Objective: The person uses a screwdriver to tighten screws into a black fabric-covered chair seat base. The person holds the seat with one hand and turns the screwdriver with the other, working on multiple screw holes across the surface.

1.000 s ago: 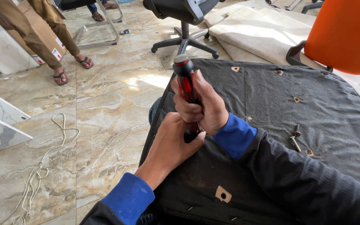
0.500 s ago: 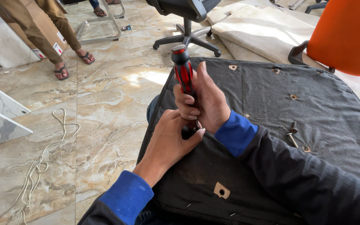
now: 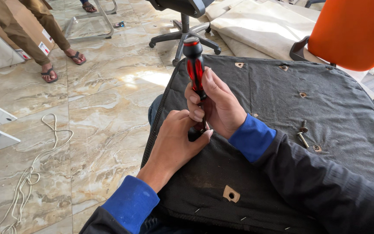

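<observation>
My right hand (image 3: pixel 218 105) grips a red and black screwdriver (image 3: pixel 194 65), held upright with its tip down on the black fabric underside of a chair seat (image 3: pixel 325 108). My left hand (image 3: pixel 176 141) is closed around the lower shaft and a small dark part at the tip, which is mostly hidden by the fingers. Two loose bolts (image 3: pixel 301 132) lie on the fabric to the right of my hands. The fabric has several screw holes, one of them (image 3: pixel 231 194) near my left forearm.
An orange chair back (image 3: pixel 356 30) stands at the far right. A black swivel chair base (image 3: pixel 182 37) and beige cushions (image 3: pixel 256 26) lie beyond the seat. A person in sandals (image 3: pixel 48 71) stands at the top left on the marble floor. A white cord (image 3: pixel 31 173) lies at the left.
The view has shifted slightly. Both hands stay on the screwdriver at the same spot on the seat; the handle has barely moved.
</observation>
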